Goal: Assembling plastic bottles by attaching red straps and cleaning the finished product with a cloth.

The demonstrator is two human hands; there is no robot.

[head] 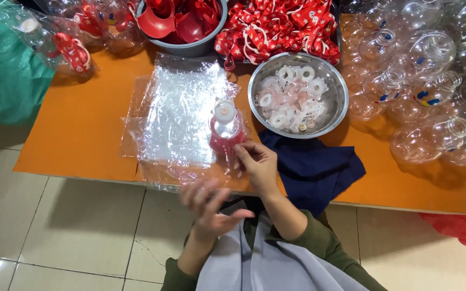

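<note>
Your right hand (259, 164) pinches red bottle (225, 129) base; your left hand (207, 207) blurred, open, empty; steel bowl (297, 96) at two o'clock.

Probably a small packing workshop: an orange worktable (82, 134) crowded with clear bottles (432, 86) and bowls of parts (296, 97).

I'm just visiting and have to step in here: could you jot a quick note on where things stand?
Right hand: grip closed at the base of the red-and-clear bottle, standing on the stack of clear plastic sheets.
Left hand: empty, fingers spread, blurred, just off the table edge.
Steel bowl of white ring parts sits right of the bottle; empty clear bottles beyond it.
Done: bottle capped, upright.
Left: bottle is not wrapped.
</note>
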